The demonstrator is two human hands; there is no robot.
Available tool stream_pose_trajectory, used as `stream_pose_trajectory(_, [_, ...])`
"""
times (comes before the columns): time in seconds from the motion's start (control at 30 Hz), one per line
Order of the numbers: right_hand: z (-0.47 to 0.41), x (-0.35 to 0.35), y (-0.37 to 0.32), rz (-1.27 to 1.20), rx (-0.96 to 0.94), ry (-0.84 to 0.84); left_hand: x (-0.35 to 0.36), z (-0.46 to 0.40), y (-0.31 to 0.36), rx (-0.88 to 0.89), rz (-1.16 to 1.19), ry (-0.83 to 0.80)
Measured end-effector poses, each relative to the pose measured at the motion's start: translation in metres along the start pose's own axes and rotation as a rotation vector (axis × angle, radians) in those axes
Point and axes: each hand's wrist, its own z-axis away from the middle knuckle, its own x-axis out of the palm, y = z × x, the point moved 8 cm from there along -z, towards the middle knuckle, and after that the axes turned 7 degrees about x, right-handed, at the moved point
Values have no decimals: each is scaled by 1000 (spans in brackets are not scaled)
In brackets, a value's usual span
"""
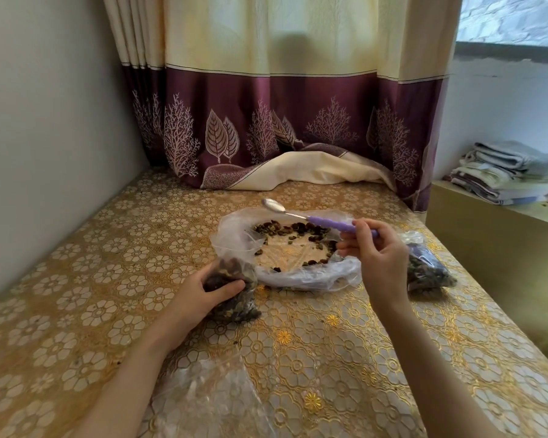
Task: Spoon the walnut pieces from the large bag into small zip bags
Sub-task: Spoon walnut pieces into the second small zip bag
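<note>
a small clear zip bag of walnut pieces (231, 289) is gripped upright by the left hand (203, 295), likely for filling. beyond it, the wide-open large clear plastic bag (298, 273) is nearly emptied. a purple-handled metal spoon (317, 218), apparently empty, is pinched above by the right hand (377, 254).

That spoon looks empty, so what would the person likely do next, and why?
Probably dip the spoon into the large bag for more walnut pieces. The right hand holds it bare above them, while the left hand grips a small zip bag.

home room | curtain (266, 90) | folded towels (506, 172) | patterned tablecloth (108, 279)
</note>
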Motion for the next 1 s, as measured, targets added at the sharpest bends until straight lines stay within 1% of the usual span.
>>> stream_pose_trajectory(0.07, [-7, -9, 22, -26, 122, 53, -1, 0, -2, -3, -6, 12])
stream_pose_trajectory(0.13, [-11, -15, 39, -13, 188, 91, -2, 0, -3, -14, -8, 24])
stream_pose_trajectory(0.33, [-20, -27, 62, 36, 247, 168, -2, 1, -3, -26, -25, 27])
stream_pose_trajectory(0.57, [-27, -40, 64, 207, 162, 275, -1, 1, 0, -24, 5, 17])
stream_pose_trajectory(0.73, [-28, -30, 58, 417, 38, 249, 1, 3, 3, -17, 14, 8])
stream_pose_trajectory(0.8, [-27, -26, 58, 470, 18, 235, 0, 3, 4, -17, 20, 14])
stream_pose_trajectory(0.87, [-26, -25, 59, 491, 15, 232, 1, 4, 4, -15, 18, 9])
stream_pose_trajectory(1.0, [-24, -29, 63, 423, 65, 237, 0, 3, 4, -7, -4, 14])
